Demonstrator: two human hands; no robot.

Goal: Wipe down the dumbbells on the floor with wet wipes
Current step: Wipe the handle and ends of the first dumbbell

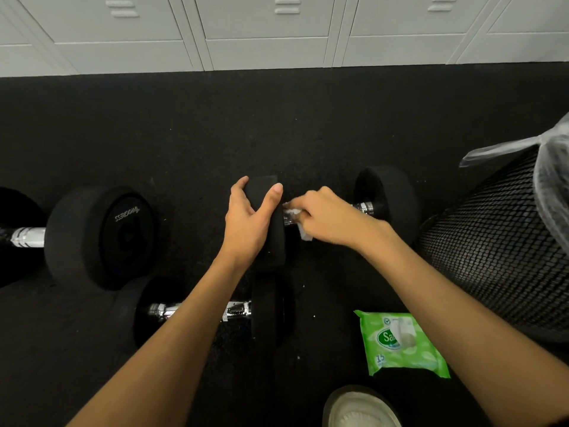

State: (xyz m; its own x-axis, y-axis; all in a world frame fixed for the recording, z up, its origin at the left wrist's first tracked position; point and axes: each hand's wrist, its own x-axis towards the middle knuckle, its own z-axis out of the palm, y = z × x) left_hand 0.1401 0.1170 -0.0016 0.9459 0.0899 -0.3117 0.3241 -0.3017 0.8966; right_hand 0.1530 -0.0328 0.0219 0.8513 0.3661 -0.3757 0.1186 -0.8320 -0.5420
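Head camera looks steeply down, close over the floor, seemingly crouched.

— How many dumbbells do you count from where you sit?

— I count three: the far dumbbell with the two hands on it, the near dumbbell in front of it, and the big dumbbell at the left, partly cut by the edge.

— And hands?

— Two, the left hand and the right hand.

— Wipes?

— I see one loose wipe and one green wipe pack.

— Anything else?

— One mesh bin with one plastic liner, one white shoe, and a row of grey locker doors; I can't give an exact count, since the edges crop them.
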